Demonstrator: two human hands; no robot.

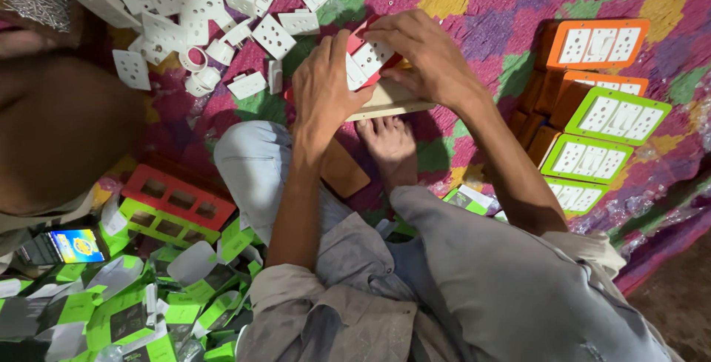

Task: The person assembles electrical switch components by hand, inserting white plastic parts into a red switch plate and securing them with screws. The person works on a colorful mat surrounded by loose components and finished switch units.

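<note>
Board: red plastic frame fitted with white socket plates [368, 57], tilted, face up.
Support: pale wooden block [392, 100] beneath, on patterned mat.

Two orange switch boards [596, 44], three green ones [618, 116] (stacked at the mat's right edge), one red frame [178, 195].

Warm, fairly dim light falls from above, brightest on the white switch plates [200, 14] and the patterned mat [481, 7]. Soft shadows pool under the left hand [324, 88] and right hand [422, 55]. The lower right corner sinks into darkness, edges bend slightly, and the dark shape at left is blurred.
</note>
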